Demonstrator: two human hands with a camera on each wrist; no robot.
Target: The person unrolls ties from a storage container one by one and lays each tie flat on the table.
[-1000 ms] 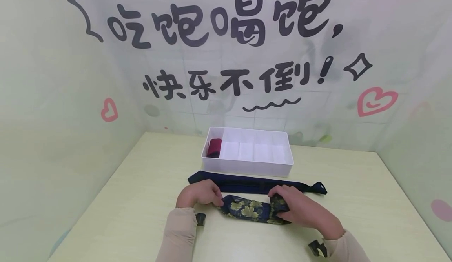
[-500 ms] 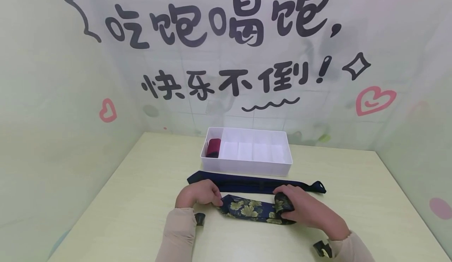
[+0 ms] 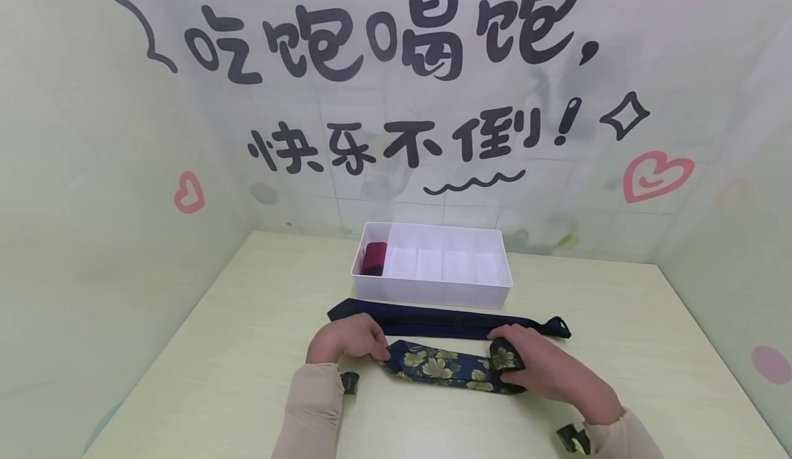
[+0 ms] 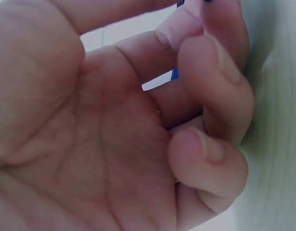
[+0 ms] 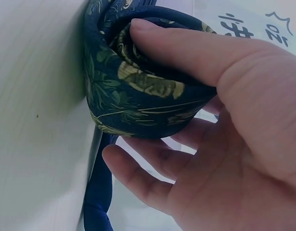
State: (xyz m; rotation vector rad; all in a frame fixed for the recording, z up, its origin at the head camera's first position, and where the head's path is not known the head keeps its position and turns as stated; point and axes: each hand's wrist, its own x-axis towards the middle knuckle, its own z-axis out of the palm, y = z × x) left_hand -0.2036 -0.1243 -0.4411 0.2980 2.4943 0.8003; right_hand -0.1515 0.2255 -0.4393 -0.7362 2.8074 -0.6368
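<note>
A navy necktie with yellow-green flowers point(image 3: 436, 366) lies on the table, its right end wound into a roll point(image 3: 505, 356). My left hand point(image 3: 348, 341) pinches the pointed left end with fingertips. In the left wrist view the fingers point(image 4: 215, 96) are curled, and the tie is almost wholly hidden. My right hand point(image 3: 547, 370) grips the roll between thumb and fingers. The right wrist view shows the thumb laid over the coil's open side, the rolled tie point(image 5: 148, 91) standing on its edge by the table. Behind both hands a plain navy necktie point(image 3: 433, 320) lies stretched out flat.
At the back stands a white divided box point(image 3: 433, 294) with a dark red rolled tie point(image 3: 374, 258) in its left compartment. Lettered wall sheeting point(image 3: 396, 191) closes off the table's back and sides. A dark camera mount sits at each wrist.
My right hand has slid to the right with the roll, and a longer flat stretch of the flowered necktie shows. The left hand stays put at the pointed end.
</note>
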